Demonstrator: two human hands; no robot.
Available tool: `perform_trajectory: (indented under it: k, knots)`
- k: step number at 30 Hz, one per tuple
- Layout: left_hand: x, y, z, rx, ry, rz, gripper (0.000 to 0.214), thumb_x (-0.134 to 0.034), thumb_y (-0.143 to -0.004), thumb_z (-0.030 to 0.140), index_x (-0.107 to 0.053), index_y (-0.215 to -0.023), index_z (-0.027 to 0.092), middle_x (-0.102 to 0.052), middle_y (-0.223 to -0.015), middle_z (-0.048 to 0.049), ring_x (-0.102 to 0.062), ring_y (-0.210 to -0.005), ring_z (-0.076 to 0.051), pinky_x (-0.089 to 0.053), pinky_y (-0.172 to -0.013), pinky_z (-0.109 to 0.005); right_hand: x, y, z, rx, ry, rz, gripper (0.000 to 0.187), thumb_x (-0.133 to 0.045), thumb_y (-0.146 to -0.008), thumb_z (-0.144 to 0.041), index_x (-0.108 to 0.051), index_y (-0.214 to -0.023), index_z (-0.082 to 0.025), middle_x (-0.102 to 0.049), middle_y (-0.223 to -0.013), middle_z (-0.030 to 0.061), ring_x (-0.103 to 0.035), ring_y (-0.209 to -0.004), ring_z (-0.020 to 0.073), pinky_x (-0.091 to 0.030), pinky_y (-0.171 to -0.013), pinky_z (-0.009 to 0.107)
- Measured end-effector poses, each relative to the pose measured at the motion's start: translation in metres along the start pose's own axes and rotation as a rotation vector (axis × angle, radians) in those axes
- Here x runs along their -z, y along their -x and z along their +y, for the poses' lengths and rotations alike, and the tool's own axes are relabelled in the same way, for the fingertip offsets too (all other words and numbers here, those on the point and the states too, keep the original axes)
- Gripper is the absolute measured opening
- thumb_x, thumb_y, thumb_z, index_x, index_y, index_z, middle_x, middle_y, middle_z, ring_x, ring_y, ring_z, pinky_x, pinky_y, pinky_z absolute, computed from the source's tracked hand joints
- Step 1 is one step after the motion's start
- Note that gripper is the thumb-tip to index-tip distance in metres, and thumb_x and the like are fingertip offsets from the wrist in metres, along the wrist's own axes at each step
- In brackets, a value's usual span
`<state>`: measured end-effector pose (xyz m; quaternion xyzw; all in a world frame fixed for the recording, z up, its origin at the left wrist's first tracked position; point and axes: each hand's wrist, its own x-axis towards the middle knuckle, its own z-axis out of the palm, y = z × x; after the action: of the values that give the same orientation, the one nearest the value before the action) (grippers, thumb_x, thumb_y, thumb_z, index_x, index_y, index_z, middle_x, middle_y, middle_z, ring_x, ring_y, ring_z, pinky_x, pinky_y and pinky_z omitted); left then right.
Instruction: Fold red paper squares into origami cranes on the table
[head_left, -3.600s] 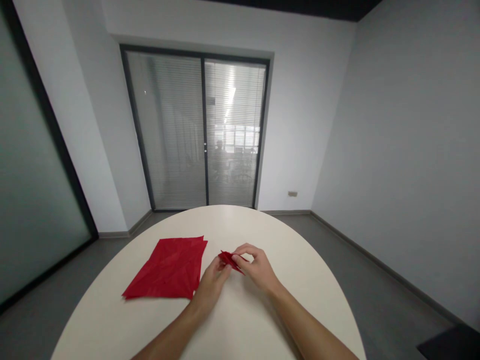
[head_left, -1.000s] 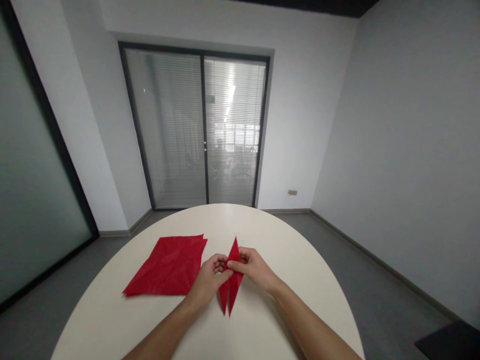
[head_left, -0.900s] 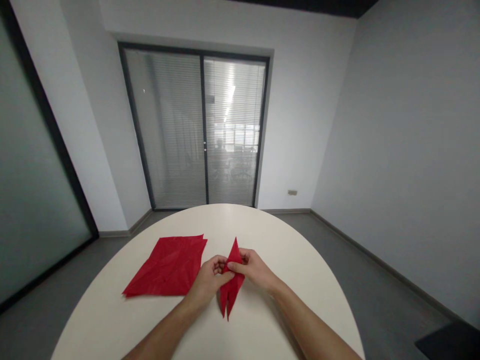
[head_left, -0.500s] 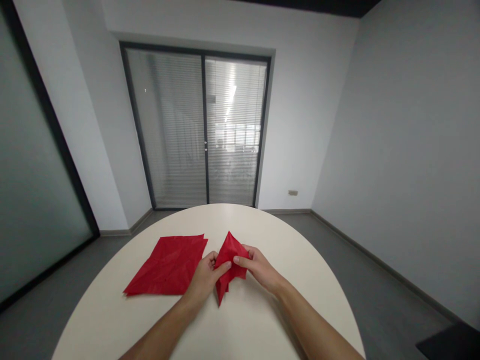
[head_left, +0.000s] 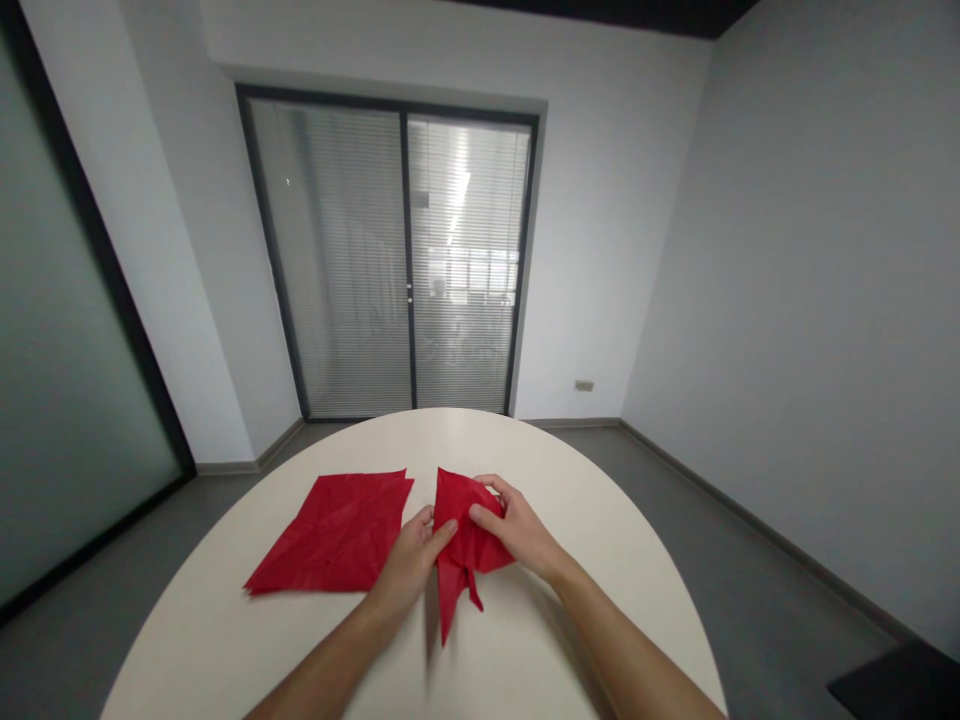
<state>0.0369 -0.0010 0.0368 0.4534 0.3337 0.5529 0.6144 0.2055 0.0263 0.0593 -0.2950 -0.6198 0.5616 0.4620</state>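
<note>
A folded red paper piece [head_left: 461,548] is held a little above the white round table [head_left: 570,500], partly spread open, with a pointed end hanging down toward me. My left hand [head_left: 409,565] pinches its left side between thumb and fingers. My right hand [head_left: 514,530] grips its right side, fingers curled over the upper edge. A flat stack of red paper sheets [head_left: 337,535] lies on the table just left of my left hand.
The table's curved far edge faces a glass sliding door [head_left: 409,260] with blinds. Grey floor [head_left: 750,590] surrounds the table, and a dark object [head_left: 900,685] sits at the bottom right corner.
The narrow, pointed folded piece has been pulled apart into a wider shape. My hands have moved slightly apart. The flat stack has not moved.
</note>
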Motion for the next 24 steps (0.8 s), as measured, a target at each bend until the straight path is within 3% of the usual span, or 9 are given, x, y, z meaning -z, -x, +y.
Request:
perform_trajectory:
  k: [3, 6, 8, 12, 16, 19, 24]
  knots:
    - [-0.004, 0.002, 0.003, -0.011, 0.186, 0.075, 0.042, -0.081, -0.073, 0.037, -0.066, -0.106, 0.016, -0.075, -0.104, -0.01, -0.072, -0.091, -0.024, -0.054, -0.08, -0.031, 0.001, 0.001, 0.0, -0.01, -0.107, -0.082, 0.059, -0.086, -0.067, -0.039, -0.059, -0.116, -0.02, -0.071, -0.099, 0.0032, -0.065, -0.085, 0.0176, -0.051, -0.078, 0.03]
    - [-0.007, 0.004, 0.007, 0.013, 0.332, 0.193, 0.038, -0.081, -0.073, 0.033, -0.068, -0.105, 0.017, -0.076, -0.096, -0.0065, -0.072, -0.08, -0.021, -0.055, -0.076, -0.03, 0.0, 0.001, 0.004, -0.033, -0.248, -0.063, 0.065, -0.088, -0.063, -0.033, -0.061, -0.12, -0.02, -0.071, -0.099, 0.0035, -0.065, -0.081, 0.016, -0.05, -0.074, 0.028]
    - [-0.007, 0.005, 0.007, 0.025, 0.359, 0.219, 0.036, -0.082, -0.072, 0.033, -0.069, -0.102, 0.017, -0.076, -0.092, -0.0056, -0.072, -0.078, -0.021, -0.055, -0.074, -0.029, -0.002, 0.0, 0.006, -0.025, -0.332, -0.062, 0.058, -0.088, -0.064, -0.033, -0.065, -0.116, -0.019, -0.072, -0.098, 0.0041, -0.065, -0.081, 0.0164, -0.05, -0.074, 0.029]
    - [-0.006, 0.004, 0.005, -0.008, 0.341, 0.143, 0.032, -0.08, -0.074, 0.032, -0.07, -0.1, 0.016, -0.076, -0.098, -0.0066, -0.071, -0.087, -0.022, -0.054, -0.077, -0.029, -0.013, -0.003, 0.007, 0.029, -0.402, -0.014, 0.037, -0.08, -0.074, -0.04, -0.07, -0.102, -0.017, -0.072, -0.094, 0.0065, -0.066, -0.085, 0.0191, -0.05, -0.085, 0.035]
    - [-0.004, 0.002, 0.002, -0.045, 0.353, 0.093, 0.033, -0.077, -0.075, 0.026, -0.069, -0.105, 0.017, -0.075, -0.105, -0.0071, -0.07, -0.092, -0.022, -0.053, -0.082, -0.03, -0.024, -0.005, 0.01, 0.058, -0.427, 0.098, 0.041, -0.075, -0.079, -0.05, -0.066, -0.107, -0.021, -0.071, -0.101, 0.0067, -0.065, -0.088, 0.0203, -0.051, -0.081, 0.034]
    - [-0.003, 0.0, 0.002, -0.093, 0.365, 0.041, 0.036, -0.076, -0.075, 0.021, -0.068, -0.11, 0.017, -0.074, -0.107, -0.0079, -0.069, -0.097, -0.023, -0.052, -0.086, -0.03, -0.025, -0.004, 0.014, 0.035, -0.367, -0.013, 0.047, -0.082, -0.072, -0.046, -0.066, -0.108, -0.02, -0.071, -0.103, 0.0067, -0.065, -0.087, 0.0194, -0.05, -0.079, 0.031]
    - [-0.001, -0.003, 0.001, -0.139, 0.349, 0.031, 0.042, -0.076, -0.075, 0.022, -0.066, -0.116, 0.017, -0.074, -0.106, -0.0077, -0.07, -0.098, -0.024, -0.052, -0.087, -0.032, -0.012, -0.003, 0.02, 0.015, -0.156, -0.159, 0.039, -0.085, -0.069, -0.034, -0.069, -0.101, -0.017, -0.069, -0.093, 0.0029, -0.057, -0.068, 0.012, -0.043, -0.061, 0.023]
